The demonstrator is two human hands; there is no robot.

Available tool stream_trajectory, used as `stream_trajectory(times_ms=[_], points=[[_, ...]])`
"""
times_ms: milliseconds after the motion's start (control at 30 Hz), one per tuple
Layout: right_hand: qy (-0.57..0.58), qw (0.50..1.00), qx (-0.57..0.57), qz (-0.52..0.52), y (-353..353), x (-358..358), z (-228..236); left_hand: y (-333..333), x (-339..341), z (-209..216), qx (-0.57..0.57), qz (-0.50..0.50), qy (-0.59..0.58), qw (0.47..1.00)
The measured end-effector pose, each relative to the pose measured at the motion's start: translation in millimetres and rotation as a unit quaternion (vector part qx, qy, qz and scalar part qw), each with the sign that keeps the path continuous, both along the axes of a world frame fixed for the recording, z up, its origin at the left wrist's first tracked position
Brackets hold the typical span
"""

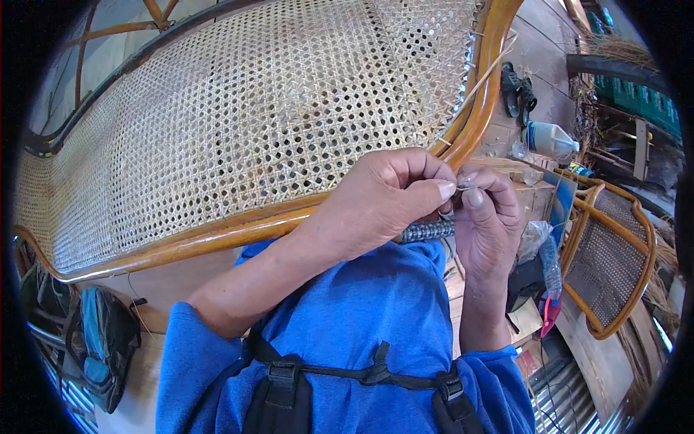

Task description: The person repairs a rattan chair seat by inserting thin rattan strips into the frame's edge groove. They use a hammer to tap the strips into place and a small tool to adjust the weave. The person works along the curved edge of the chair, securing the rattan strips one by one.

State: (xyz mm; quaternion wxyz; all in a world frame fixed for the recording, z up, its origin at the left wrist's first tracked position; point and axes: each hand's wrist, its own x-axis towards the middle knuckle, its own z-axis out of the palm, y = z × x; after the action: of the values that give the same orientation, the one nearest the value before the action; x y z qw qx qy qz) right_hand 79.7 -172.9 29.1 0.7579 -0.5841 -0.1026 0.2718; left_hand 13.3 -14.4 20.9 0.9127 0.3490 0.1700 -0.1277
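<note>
A long woven cane panel (238, 108) with an orange-brown rattan frame (195, 244) stretches from far left to the upper right. Just off the frame's near right corner, my left hand (390, 189) pinches a thin pale strand (463, 189) between thumb and forefinger. My right hand (490, 220) meets it there, its thumb and fingers closed on the same strand; the fingertips hide most of it. A loose cane strip (491, 71) sticks out along the frame's right side.
On the right lie dark sandals (517, 92), a white plastic bottle (551, 139) and a smaller rattan piece with cane mesh (606, 249). A backpack (101, 347) rests at lower left. Wood boards (596, 354) and a dark cable are at lower right.
</note>
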Motion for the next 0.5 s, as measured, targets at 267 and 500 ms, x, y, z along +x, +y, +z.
stream_trajectory(times_ms=[267,500], points=[[-0.039,0.999,-0.016,-0.023,1.9,-5.1,0.5,-8.0,-1.8,-1.4,0.065,0.023,-0.013,0.998],[-0.004,0.999,-0.039,-0.028,3.7,-11.1,0.9,-8.3,-3.3,9.3,0.235,0.036,0.001,0.971]])
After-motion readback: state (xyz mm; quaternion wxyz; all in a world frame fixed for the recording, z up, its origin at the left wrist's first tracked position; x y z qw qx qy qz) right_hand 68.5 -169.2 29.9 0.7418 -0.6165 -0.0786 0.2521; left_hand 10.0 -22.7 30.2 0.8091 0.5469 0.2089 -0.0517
